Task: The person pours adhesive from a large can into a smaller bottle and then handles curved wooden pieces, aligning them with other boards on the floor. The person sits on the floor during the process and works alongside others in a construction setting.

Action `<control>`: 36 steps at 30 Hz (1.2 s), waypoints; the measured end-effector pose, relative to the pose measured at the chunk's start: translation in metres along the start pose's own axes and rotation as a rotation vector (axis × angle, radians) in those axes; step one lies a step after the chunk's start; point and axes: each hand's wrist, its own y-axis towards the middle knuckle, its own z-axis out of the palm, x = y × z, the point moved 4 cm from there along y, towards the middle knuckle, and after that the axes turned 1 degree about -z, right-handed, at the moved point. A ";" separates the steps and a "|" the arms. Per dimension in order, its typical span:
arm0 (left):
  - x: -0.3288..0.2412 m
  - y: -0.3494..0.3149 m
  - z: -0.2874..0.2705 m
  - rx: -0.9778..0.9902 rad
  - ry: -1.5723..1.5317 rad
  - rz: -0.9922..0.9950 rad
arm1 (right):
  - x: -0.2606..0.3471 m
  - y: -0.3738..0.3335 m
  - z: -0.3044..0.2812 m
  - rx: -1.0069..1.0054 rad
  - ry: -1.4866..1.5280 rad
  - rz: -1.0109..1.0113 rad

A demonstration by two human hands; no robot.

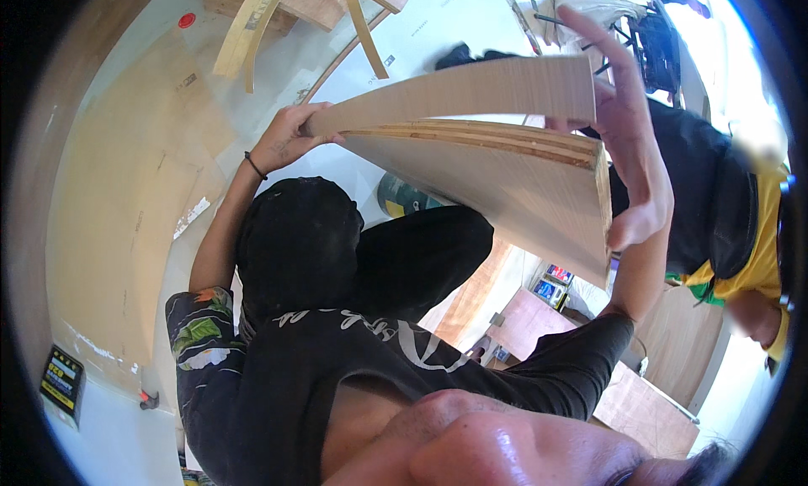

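A pale wooden board [497,179] with a layered plywood edge stands tilted in front of me. Along its upper edge arches a thin wood-grain edging strip [463,90], close to the board at the left and lifted off it toward the right. My left hand [286,137] is closed on the strip's left end at the board's corner. At the other end is my right hand [638,158], its index finger stretched upward and its thumb by the board's right edge. Other fingertips of that hand reach in under the strip's end, partly hidden.
Large tan sheets [126,208] lie on the left. Loose curved strips [252,31] hang over stacked boards at the top. A dark green can [396,191] stands behind the board. Close on the right is another person in black and yellow clothing [707,191]. A black-and-yellow package [63,385] lies lower left.
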 end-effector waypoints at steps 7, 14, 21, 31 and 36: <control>-0.010 0.002 -0.002 0.026 0.027 -0.018 | -0.003 0.022 0.004 -0.118 0.000 0.175; -0.020 0.007 -0.005 0.197 -0.079 0.004 | 0.013 0.010 0.001 -0.081 -0.158 -0.033; -0.017 0.007 0.003 0.219 -0.110 0.087 | 0.030 -0.015 0.002 -0.288 -0.312 0.019; 0.028 -0.016 -0.034 0.031 0.006 -0.038 | 0.020 -0.023 -0.020 -0.390 -0.337 0.032; 0.056 -0.028 -0.043 -0.045 -0.215 0.017 | 0.016 -0.031 -0.034 -0.390 -0.413 0.093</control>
